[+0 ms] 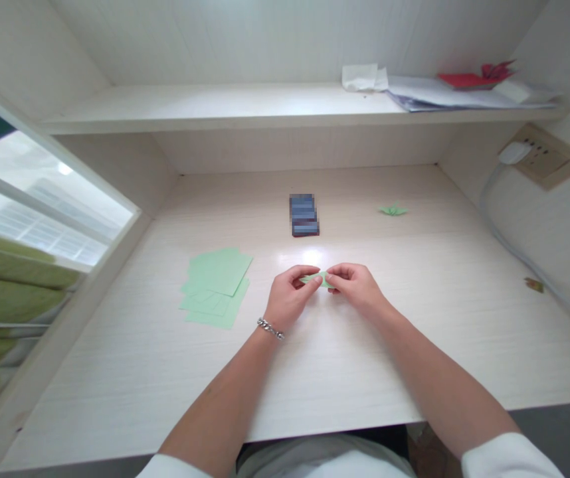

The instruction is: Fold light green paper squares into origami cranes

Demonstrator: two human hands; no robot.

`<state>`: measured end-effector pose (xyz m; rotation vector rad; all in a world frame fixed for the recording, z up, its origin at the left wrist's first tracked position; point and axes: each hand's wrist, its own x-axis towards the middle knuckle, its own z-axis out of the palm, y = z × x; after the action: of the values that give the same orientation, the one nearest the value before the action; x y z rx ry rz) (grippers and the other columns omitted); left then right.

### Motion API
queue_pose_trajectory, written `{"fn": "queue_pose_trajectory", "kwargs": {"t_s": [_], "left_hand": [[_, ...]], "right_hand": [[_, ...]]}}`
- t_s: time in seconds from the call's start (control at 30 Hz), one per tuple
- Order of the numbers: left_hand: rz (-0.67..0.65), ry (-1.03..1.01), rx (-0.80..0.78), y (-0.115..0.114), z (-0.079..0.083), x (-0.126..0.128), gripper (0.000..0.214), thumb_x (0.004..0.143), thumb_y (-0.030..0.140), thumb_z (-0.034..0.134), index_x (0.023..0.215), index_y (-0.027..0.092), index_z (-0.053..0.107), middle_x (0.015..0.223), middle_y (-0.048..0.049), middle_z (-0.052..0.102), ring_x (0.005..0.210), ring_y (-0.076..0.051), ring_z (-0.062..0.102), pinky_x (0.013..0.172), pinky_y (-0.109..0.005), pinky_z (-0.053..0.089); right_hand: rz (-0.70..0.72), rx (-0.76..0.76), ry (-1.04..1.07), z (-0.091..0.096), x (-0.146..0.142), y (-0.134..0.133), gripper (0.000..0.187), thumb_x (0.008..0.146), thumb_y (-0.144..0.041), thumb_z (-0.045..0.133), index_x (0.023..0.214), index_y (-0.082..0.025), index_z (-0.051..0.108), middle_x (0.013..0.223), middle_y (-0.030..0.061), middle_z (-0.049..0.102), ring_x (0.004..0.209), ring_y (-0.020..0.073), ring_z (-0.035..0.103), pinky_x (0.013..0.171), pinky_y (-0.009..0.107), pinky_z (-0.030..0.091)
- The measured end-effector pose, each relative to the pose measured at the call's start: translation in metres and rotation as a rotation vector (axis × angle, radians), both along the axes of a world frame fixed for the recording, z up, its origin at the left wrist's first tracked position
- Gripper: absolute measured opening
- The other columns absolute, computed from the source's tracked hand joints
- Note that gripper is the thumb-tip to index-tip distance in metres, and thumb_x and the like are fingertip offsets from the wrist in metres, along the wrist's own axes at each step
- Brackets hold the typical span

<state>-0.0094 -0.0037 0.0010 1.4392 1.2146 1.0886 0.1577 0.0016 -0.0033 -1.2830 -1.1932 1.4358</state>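
Between my two hands is a small piece of folded green paper [323, 279], held just above the desk. My left hand [292, 292], with a chain bracelet at the wrist, pinches its left end between thumb and fingers. At the right end, my right hand [357, 284] grips it the same way. Fingers cover much of the paper, so its full shape is hidden. Left of my hands lies a loose, overlapping pile of green paper sheets [218, 272]. A folded green paper crane [393, 210] rests at the back right of the desk.
A phone [304, 215] with a blurred screen lies beyond my hands. The shelf [215, 103] above holds crumpled tissue [362, 78], white papers [439, 93] and red folded paper [469, 80]. A plug [515, 153] sits in the right wall socket, its cable [511, 249] trailing down the desk's right side.
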Motion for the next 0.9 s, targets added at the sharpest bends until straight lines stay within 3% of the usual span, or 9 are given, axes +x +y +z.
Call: {"fn": "queue_pose_trajectory", "kwargs": {"t_s": [0.13,0.33,0.5,0.7,0.9], "left_hand": [[-0.069,-0.174,-0.155,0.000,-0.003,0.002,0.026,0.072,0.035,0.071,0.086,0.014,0.068,0.086,-0.0077,0.068,0.070,-0.017,0.065,0.064,-0.032,0.058],[-0.053,-0.249,-0.202,-0.001,0.001,0.002,0.019,0.068,0.027,0.074,0.078,0.013,0.068,0.076,-0.0049,0.067,0.064,-0.014,0.063,0.062,-0.029,0.057],[-0.032,-0.261,-0.184,-0.001,0.004,0.002,0.013,0.067,0.024,0.072,0.074,0.014,0.068,0.071,-0.0034,0.067,0.060,-0.014,0.064,0.060,-0.029,0.057],[-0.016,-0.098,-0.052,-0.003,0.003,0.002,0.008,0.069,0.021,0.068,0.075,0.016,0.069,0.074,-0.0039,0.070,0.065,-0.015,0.066,0.063,-0.028,0.056],[-0.036,-0.113,-0.062,-0.004,0.002,0.002,0.011,0.071,0.022,0.068,0.079,0.015,0.071,0.079,-0.0057,0.071,0.071,-0.018,0.067,0.066,-0.030,0.058]], "right_hand": [[0.075,0.041,-0.066,0.003,0.002,-0.002,0.022,0.071,-0.033,0.067,0.081,-0.014,0.070,0.072,0.0043,0.068,0.060,0.0131,0.059,0.058,0.025,0.048],[0.101,0.099,-0.054,0.008,0.003,-0.004,0.023,0.070,-0.032,0.068,0.084,-0.014,0.073,0.070,0.0053,0.069,0.058,0.0140,0.059,0.056,0.026,0.048],[0.093,0.047,0.052,0.012,0.003,-0.006,0.027,0.065,-0.034,0.073,0.084,-0.015,0.074,0.072,0.0057,0.070,0.063,0.0156,0.063,0.060,0.029,0.052],[0.103,-0.095,0.132,0.016,0.003,-0.004,0.025,0.067,-0.038,0.073,0.077,-0.015,0.073,0.073,0.0051,0.070,0.066,0.0149,0.064,0.062,0.026,0.051],[0.126,-0.035,0.079,0.011,0.005,-0.003,0.025,0.068,-0.036,0.072,0.080,-0.015,0.072,0.074,0.0050,0.071,0.067,0.0148,0.064,0.063,0.027,0.051]]}}
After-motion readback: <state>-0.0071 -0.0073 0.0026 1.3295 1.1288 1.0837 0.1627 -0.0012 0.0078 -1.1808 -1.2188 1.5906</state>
